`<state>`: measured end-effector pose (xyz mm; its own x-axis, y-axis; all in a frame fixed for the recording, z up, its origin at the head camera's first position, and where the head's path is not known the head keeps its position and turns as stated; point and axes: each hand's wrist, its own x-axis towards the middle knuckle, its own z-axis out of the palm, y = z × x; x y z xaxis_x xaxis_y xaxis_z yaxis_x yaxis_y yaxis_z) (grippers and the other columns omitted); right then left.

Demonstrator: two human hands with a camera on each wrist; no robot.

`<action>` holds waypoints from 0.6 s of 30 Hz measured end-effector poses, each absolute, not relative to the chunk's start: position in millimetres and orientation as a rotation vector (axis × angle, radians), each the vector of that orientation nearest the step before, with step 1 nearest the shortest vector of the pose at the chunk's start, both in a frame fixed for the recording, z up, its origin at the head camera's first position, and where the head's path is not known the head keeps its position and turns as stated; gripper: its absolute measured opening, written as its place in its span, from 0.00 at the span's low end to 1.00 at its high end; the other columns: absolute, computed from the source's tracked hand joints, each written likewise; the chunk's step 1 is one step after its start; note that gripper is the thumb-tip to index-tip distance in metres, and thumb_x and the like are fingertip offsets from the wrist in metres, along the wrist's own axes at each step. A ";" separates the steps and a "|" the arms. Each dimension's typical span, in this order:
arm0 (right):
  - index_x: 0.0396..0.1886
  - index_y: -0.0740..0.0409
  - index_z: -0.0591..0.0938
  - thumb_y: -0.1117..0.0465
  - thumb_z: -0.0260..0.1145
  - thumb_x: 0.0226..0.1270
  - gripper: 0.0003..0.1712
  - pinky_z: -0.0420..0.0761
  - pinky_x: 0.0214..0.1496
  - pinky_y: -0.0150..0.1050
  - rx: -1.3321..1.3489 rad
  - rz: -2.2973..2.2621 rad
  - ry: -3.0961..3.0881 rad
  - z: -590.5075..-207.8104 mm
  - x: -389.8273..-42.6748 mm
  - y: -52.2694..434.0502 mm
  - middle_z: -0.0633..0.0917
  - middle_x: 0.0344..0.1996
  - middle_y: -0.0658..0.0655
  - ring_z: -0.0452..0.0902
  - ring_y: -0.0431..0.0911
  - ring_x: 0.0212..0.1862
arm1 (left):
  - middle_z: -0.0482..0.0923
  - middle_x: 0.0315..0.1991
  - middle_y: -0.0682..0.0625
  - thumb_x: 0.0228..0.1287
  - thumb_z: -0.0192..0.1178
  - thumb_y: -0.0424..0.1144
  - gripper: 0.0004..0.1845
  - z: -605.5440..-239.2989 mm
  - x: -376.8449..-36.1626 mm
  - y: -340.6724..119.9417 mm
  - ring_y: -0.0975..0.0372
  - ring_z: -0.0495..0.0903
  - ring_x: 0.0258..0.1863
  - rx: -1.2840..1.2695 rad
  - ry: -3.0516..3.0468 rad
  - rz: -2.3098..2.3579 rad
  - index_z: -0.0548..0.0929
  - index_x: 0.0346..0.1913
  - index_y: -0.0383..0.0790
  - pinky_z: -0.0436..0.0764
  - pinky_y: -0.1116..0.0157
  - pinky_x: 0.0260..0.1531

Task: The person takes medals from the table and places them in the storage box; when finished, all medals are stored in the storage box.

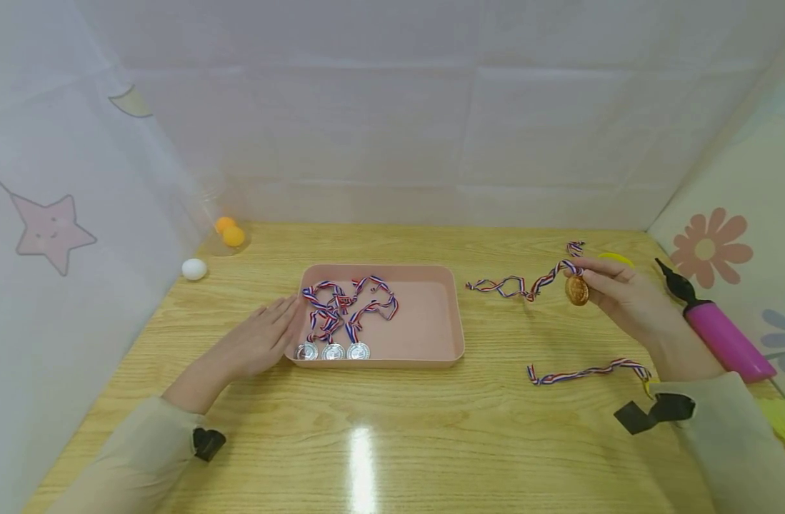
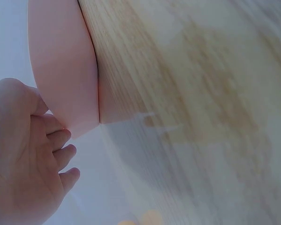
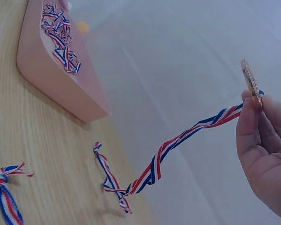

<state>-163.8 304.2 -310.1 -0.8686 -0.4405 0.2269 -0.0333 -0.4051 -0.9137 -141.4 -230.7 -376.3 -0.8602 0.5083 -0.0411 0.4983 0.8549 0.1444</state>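
Note:
My right hand (image 1: 626, 303) pinches a gold-coloured medal (image 1: 577, 290) at its top, above the table's right side. Its twisted red, white and blue ribbon (image 3: 163, 152) trails down to the left, the knotted end low over the wood. Against the left end of a pink tray (image 1: 431, 363) rests my left hand (image 1: 263, 337), its fingers extended along the rim. The left wrist view shows that hand (image 2: 32, 159) touching the tray's outer corner. Inside the tray lie three silver medals (image 1: 333, 353) in a row along the near wall, their ribbons (image 1: 331, 314) tangled behind them.
Another ribbon (image 1: 591, 373) lies on the right, its yellow medal partly under my right wrist. Behind the right hand are a ribbon end (image 1: 575, 248) and a yellow disc (image 1: 616, 258). A pink pump (image 1: 729, 339), white ball (image 1: 194, 269) and orange balls (image 1: 233, 236) stand at the edges.

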 end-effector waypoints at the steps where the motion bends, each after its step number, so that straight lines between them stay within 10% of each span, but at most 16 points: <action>1: 0.50 0.64 0.81 0.75 0.46 0.70 0.19 0.77 0.46 0.31 -0.628 -2.359 1.565 -306.4 -165.6 302.2 0.81 0.47 0.54 0.77 0.42 0.46 | 0.49 0.69 0.35 0.73 0.38 0.39 0.27 -376.4 -141.3 -230.6 0.42 0.49 0.67 0.802 2.951 0.198 0.52 0.69 0.26 0.50 0.46 0.63; 18: 0.51 0.64 0.79 0.75 0.55 0.65 0.16 0.79 0.39 0.30 -0.609 -2.391 1.887 -263.2 -203.7 265.6 0.81 0.40 0.56 0.78 0.42 0.39 | 0.48 0.69 0.35 0.73 0.38 0.39 0.27 -378.1 -142.7 -230.2 0.42 0.49 0.67 0.796 2.947 0.190 0.52 0.69 0.26 0.50 0.46 0.64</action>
